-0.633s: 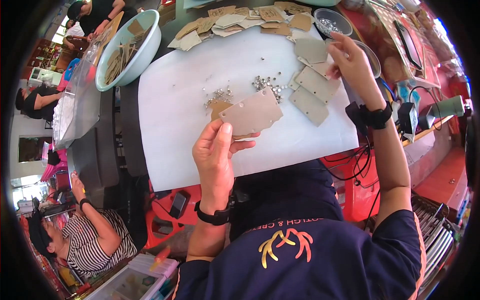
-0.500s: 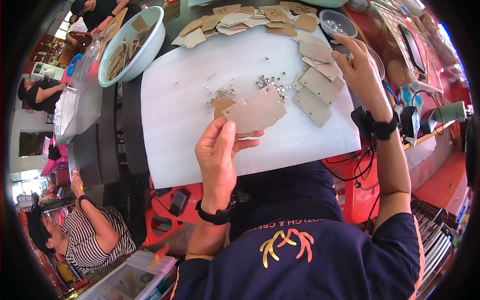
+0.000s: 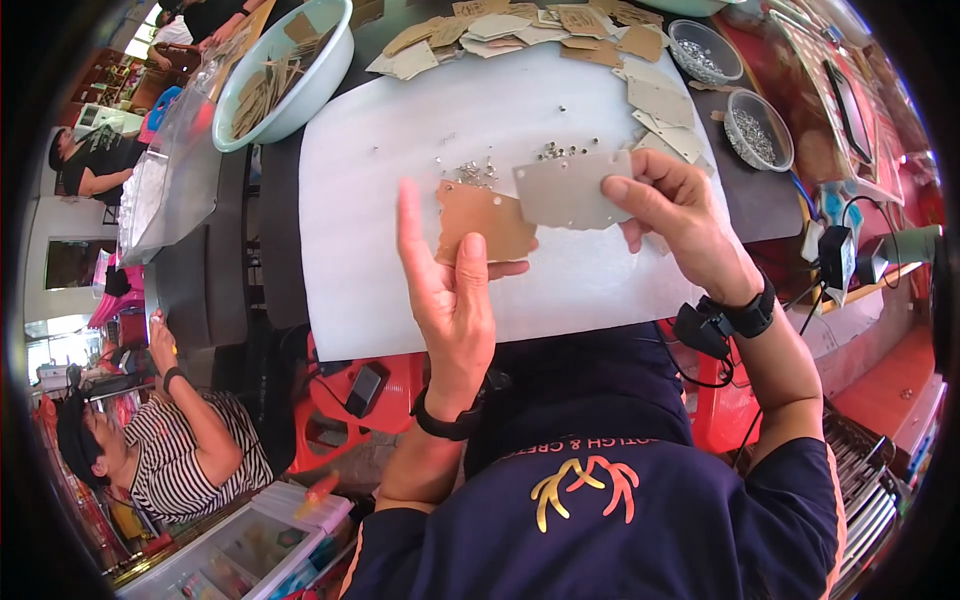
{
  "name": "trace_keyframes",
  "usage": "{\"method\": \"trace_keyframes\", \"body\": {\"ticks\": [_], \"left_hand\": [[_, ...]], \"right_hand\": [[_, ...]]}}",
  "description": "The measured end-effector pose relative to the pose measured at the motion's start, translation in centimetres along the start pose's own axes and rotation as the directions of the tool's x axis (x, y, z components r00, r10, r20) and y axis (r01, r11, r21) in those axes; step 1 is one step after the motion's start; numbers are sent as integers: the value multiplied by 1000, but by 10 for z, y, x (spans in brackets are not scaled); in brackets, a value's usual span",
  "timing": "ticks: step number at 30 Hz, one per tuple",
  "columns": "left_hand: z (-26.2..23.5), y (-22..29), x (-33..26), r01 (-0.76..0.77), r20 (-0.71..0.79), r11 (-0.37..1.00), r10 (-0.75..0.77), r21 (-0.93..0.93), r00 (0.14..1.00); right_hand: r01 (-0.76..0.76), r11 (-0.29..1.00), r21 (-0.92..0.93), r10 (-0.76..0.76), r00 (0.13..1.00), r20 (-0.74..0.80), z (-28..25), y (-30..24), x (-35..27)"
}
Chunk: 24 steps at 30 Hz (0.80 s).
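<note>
My left hand (image 3: 457,315) pinches a brown card piece (image 3: 484,222) by its lower edge, thumb on top and index finger pointing up along its left side. The piece has small holes near its upper corners. Beside it my right hand (image 3: 690,222) grips a grey card piece (image 3: 568,192) by its right end, between thumb and fingers. The grey piece overlaps the brown one's upper right corner in view; whether they touch I cannot tell. Just beyond them small silvery metal fittings (image 3: 474,172) lie in a loose pile, with more metal fittings (image 3: 566,152) to the right.
A white sheet (image 3: 380,290) covers the table before me. Grey card pieces (image 3: 658,102) overlap at its right, brown and grey ones (image 3: 585,22) along its far edge. Two clear bowls (image 3: 757,131) hold metal bits. A pale tub (image 3: 338,75) with brown strips stands far left. Co-workers sit at left.
My right hand has come in from the right-hand bowls and taken the grey piece from my left hand. The brown piece, mostly hidden before, now shows in my left hand.
</note>
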<state>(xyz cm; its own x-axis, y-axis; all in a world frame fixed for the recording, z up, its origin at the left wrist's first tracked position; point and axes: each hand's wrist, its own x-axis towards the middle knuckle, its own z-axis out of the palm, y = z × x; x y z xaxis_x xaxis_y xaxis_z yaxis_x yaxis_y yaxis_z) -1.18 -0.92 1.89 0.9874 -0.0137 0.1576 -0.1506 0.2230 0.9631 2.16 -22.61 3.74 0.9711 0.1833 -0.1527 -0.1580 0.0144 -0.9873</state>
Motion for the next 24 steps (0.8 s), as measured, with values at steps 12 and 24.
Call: {"method": "trace_keyframes", "body": {"ticks": [12,24], "left_hand": [[-13,-13,2,-495,177,697,479,519,860],[11,-19,-9,-462,288,386,429,798,856]], "right_hand": [[-150,978,142,144,988,56,7,7,0],[-77,930,358,4,980,201,34,15,-6]]}}
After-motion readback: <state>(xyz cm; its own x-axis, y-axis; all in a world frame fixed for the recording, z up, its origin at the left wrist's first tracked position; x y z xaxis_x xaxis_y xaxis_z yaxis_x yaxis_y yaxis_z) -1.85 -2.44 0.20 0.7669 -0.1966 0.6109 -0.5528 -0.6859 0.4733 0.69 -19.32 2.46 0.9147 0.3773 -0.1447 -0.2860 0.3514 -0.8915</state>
